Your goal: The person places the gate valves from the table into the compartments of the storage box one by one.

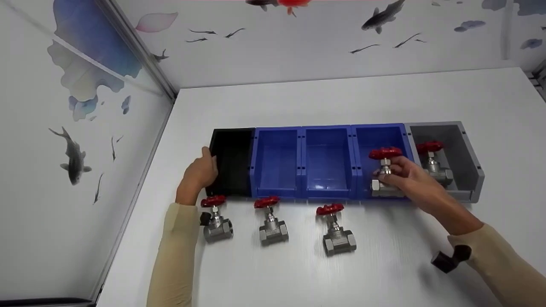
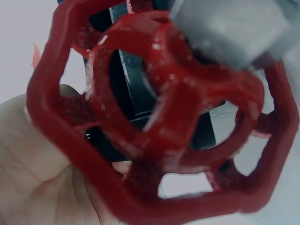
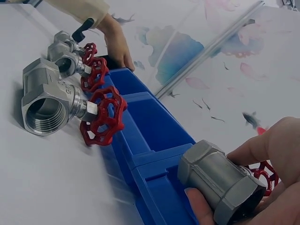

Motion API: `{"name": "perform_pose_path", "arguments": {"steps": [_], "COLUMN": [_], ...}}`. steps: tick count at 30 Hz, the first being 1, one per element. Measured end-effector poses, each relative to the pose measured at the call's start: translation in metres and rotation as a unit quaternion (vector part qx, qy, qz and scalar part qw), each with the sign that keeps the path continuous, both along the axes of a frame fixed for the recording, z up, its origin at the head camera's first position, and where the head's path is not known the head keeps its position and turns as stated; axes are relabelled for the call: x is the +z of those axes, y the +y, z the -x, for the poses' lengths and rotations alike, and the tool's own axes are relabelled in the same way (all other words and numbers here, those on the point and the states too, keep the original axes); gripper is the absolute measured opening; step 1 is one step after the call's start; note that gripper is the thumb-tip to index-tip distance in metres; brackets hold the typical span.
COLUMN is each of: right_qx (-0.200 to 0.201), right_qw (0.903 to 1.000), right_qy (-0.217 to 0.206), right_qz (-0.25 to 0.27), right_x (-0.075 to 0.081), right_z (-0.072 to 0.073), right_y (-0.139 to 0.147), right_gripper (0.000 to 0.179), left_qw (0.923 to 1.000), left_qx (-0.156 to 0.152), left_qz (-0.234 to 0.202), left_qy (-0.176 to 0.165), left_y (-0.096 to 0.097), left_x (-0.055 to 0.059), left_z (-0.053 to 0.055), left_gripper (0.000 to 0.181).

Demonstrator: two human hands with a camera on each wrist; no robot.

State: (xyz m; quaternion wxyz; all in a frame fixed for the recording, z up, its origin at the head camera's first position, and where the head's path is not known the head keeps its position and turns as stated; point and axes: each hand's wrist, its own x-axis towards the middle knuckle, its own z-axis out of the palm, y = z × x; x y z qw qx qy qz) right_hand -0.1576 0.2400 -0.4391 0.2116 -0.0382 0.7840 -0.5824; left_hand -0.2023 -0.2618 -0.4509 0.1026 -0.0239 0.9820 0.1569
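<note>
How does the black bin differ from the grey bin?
The black bin stands at the row's left end, the grey bin at its right end. The grey bin holds a valve; none shows in the black bin. The left hand touches the black bin, not the grey bin. Both are open-topped.

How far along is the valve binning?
Done: one valve sits in the gray bin. In hand: right hand holds another valve at the rightmost blue bin; left hand is on the black bin's edge. Remaining: three loose valves on the table; black bin and two other blue bins contain none.
</note>
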Motion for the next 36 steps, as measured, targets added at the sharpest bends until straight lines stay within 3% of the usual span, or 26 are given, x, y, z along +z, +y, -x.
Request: {"name": "perform_pose_path", "arguments": {"steps": [8, 19, 36], "right_qx": [-0.012, -0.014, -0.028], "right_qw": [0.9999, 0.9998, 0.9990], "right_qy": [-0.009, -0.014, -0.027], "right_qz": [-0.009, 0.006, -0.023], "right_x": [0.000, -0.001, -0.005], "right_z": [0.004, 0.008, 0.017], "right_y": [0.001, -0.003, -0.013], "right_gripper": [0.056, 0.055, 0.056], "left_qw": [1.0000, 1.0000, 0.9999], "left_qx": [0.003, 0.002, 0.009], "left_qz": [0.000, 0.003, 0.004], "left_qy": [-0.002, -0.004, -0.005], "left_y": [0.000, 0.000, 0.001], "left_x": [-0.001, 0.000, 0.000], "left_z": [0.000, 0.002, 0.000], "left_gripper": [0.033, 0.034, 0.037]}}
